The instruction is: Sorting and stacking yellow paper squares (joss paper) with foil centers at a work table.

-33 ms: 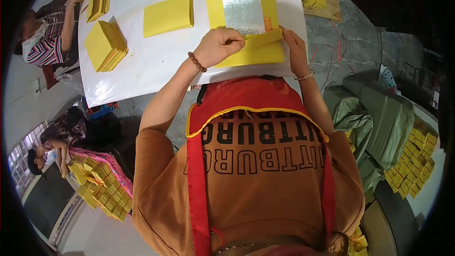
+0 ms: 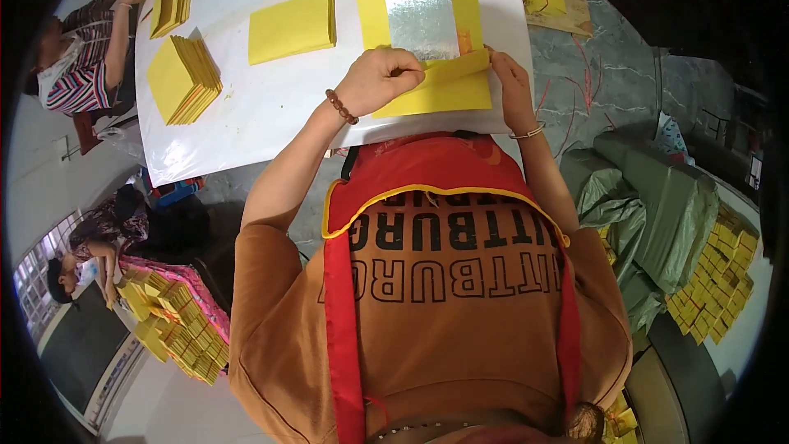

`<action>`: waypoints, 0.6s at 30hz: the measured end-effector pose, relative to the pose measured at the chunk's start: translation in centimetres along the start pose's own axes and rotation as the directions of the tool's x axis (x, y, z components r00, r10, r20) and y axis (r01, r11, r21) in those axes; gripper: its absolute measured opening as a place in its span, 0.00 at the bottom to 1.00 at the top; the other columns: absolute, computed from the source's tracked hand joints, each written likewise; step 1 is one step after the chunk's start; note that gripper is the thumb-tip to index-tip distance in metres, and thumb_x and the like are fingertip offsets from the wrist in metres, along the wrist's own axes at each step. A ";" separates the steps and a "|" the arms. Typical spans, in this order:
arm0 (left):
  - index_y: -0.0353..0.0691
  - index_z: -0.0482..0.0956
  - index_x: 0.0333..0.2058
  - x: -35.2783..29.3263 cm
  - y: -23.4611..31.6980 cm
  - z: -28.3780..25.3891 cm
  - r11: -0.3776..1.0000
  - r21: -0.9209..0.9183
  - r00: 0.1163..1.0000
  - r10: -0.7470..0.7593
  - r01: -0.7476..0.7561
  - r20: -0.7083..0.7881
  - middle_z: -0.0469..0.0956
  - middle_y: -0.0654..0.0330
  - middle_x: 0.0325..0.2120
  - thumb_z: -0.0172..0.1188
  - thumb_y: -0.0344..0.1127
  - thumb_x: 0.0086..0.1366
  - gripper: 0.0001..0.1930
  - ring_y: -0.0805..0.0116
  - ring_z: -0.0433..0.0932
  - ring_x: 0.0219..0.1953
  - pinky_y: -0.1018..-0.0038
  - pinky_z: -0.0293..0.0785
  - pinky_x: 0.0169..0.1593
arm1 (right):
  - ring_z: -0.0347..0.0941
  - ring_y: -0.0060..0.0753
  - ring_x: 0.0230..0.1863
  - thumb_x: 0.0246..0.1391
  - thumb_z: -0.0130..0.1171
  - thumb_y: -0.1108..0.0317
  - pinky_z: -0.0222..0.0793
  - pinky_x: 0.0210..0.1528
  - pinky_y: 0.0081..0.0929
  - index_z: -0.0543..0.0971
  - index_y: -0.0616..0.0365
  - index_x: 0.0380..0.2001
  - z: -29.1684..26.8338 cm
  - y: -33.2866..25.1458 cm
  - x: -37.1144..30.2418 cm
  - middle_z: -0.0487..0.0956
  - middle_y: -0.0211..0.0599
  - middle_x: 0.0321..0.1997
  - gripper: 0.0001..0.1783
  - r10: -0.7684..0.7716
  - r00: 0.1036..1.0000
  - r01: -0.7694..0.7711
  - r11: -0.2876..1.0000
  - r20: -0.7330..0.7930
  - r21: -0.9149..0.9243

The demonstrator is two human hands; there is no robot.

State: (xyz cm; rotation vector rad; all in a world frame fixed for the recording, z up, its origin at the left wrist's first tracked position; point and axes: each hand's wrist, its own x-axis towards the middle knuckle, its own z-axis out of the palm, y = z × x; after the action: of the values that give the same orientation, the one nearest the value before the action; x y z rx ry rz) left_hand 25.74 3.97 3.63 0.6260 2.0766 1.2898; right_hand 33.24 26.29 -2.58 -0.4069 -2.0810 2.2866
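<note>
A yellow paper sheet (image 2: 371,2) with a silver foil square (image 2: 421,20) and a small orange patch lies near the table's front edge. Its near part is turned up into a narrow fold across the lower end of the foil. My left hand (image 2: 382,78), fingers curled in a pinch, grips the fold's left end. At the right end, my right hand (image 2: 511,86) pinches the same fold between thumb and fingers. More yellow paper lies flat under the fold, toward me.
On the white-covered table (image 2: 246,115) sit a flat yellow paper stack (image 2: 289,29), a fanned bundle (image 2: 181,82) and a smaller bundle (image 2: 171,4). Two people work at the left. Green-wrapped bales (image 2: 657,189) and tied yellow bundles (image 2: 715,275) stand at the right.
</note>
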 end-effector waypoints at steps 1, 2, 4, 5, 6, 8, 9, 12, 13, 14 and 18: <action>0.35 0.77 0.27 0.1 0.1 -0.1 0.999 -0.027 0.999 -0.036 0.037 0.021 0.74 0.60 0.21 0.54 0.35 0.55 0.09 0.74 0.71 0.23 0.77 0.66 0.29 | 0.66 0.22 0.48 0.59 0.44 0.63 0.57 0.53 0.19 0.75 0.66 0.42 0.0 0.0 0.0 0.74 0.35 0.47 0.18 0.025 0.999 -0.024 0.998 -0.023 0.051; 0.35 0.77 0.27 0.1 0.0 -0.1 0.999 -0.029 0.999 -0.036 0.037 0.020 0.74 0.60 0.21 0.54 0.35 0.55 0.09 0.74 0.71 0.23 0.77 0.66 0.29 | 0.66 0.22 0.48 0.59 0.44 0.63 0.57 0.53 0.19 0.75 0.66 0.42 0.0 0.2 0.0 0.74 0.35 0.47 0.18 0.025 0.999 -0.024 0.999 -0.021 0.049; 0.34 0.77 0.27 0.3 -0.1 -0.1 1.000 -0.004 0.999 -0.009 0.010 0.030 0.74 0.61 0.21 0.55 0.34 0.54 0.09 0.75 0.70 0.21 0.78 0.66 0.28 | 0.65 0.23 0.50 0.59 0.44 0.62 0.56 0.55 0.20 0.74 0.66 0.43 -0.3 0.5 0.2 0.73 0.37 0.48 0.18 0.023 1.000 -0.023 1.000 -0.011 0.015; 0.34 0.77 0.27 0.3 -0.4 -0.2 1.000 -0.005 0.999 -0.010 0.010 0.030 0.74 0.61 0.21 0.55 0.34 0.54 0.09 0.75 0.70 0.21 0.78 0.66 0.28 | 0.65 0.23 0.50 0.59 0.44 0.62 0.56 0.55 0.20 0.74 0.66 0.43 -0.4 0.7 0.2 0.73 0.37 0.48 0.18 0.023 1.000 -0.023 1.000 -0.011 0.015; 0.34 0.77 0.27 0.3 -0.7 -0.2 1.000 -0.028 1.000 0.010 -0.009 0.030 0.75 0.61 0.22 0.55 0.35 0.54 0.09 0.75 0.70 0.21 0.78 0.66 0.28 | 0.65 0.24 0.51 0.59 0.44 0.62 0.55 0.55 0.21 0.74 0.66 0.43 -0.5 0.9 0.3 0.72 0.38 0.49 0.19 0.007 1.000 -0.007 1.000 0.004 0.027; 0.33 0.77 0.27 0.4 -1.0 -0.2 0.998 -0.053 0.999 0.028 -0.027 0.028 0.75 0.60 0.22 0.55 0.35 0.54 0.10 0.75 0.70 0.21 0.78 0.66 0.28 | 0.64 0.25 0.52 0.59 0.44 0.61 0.54 0.56 0.22 0.74 0.66 0.43 -0.5 0.9 0.3 0.72 0.38 0.50 0.19 -0.008 1.000 0.008 0.999 0.019 0.039; 0.34 0.77 0.27 0.4 -1.1 -0.2 0.997 -0.076 0.999 -0.002 0.005 0.044 0.75 0.60 0.23 0.55 0.36 0.54 0.10 0.74 0.70 0.23 0.78 0.66 0.29 | 0.64 0.26 0.52 0.59 0.44 0.61 0.54 0.56 0.23 0.74 0.66 0.43 -0.5 0.7 0.2 0.71 0.39 0.51 0.19 -0.012 1.000 0.012 0.999 0.019 0.035; 0.34 0.78 0.26 0.6 -1.1 -0.2 0.997 -0.070 0.998 -0.008 0.012 0.055 0.76 0.60 0.24 0.56 0.37 0.53 0.10 0.72 0.72 0.25 0.77 0.67 0.31 | 0.64 0.26 0.52 0.59 0.44 0.61 0.53 0.57 0.23 0.74 0.66 0.42 -0.5 0.7 0.2 0.71 0.40 0.52 0.19 -0.012 1.000 0.011 0.999 0.023 0.033; 0.35 0.78 0.26 0.7 -1.0 -0.2 0.999 -0.041 0.999 0.017 -0.015 0.050 0.76 0.59 0.24 0.55 0.37 0.53 0.11 0.71 0.73 0.26 0.77 0.68 0.32 | 0.64 0.27 0.52 0.59 0.44 0.61 0.53 0.57 0.23 0.75 0.66 0.42 -0.5 0.7 0.3 0.70 0.41 0.52 0.19 -0.010 1.000 0.009 0.999 0.026 0.036; 0.35 0.78 0.26 0.7 -0.8 -0.3 0.999 -0.042 0.999 0.017 -0.015 0.051 0.76 0.59 0.24 0.55 0.37 0.53 0.11 0.71 0.73 0.26 0.77 0.68 0.32 | 0.64 0.27 0.52 0.59 0.44 0.61 0.53 0.57 0.23 0.75 0.66 0.42 -0.5 0.8 0.3 0.70 0.41 0.52 0.19 -0.009 1.000 0.008 0.999 0.026 0.036; 0.31 0.76 0.28 0.8 -0.2 -0.5 0.999 -0.018 0.992 -0.035 0.037 0.123 0.73 0.62 0.26 0.55 0.31 0.56 0.07 0.76 0.70 0.31 0.80 0.66 0.38 | 0.63 0.28 0.53 0.59 0.44 0.60 0.52 0.57 0.24 0.74 0.66 0.42 -0.8 1.2 0.5 0.70 0.42 0.52 0.20 -0.018 0.999 0.017 0.999 0.036 0.041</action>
State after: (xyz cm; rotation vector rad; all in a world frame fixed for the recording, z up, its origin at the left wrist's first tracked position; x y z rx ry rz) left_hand 24.79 4.12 3.39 0.6396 1.9639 1.2201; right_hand 33.16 27.00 -3.89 -0.3469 -2.0416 2.3401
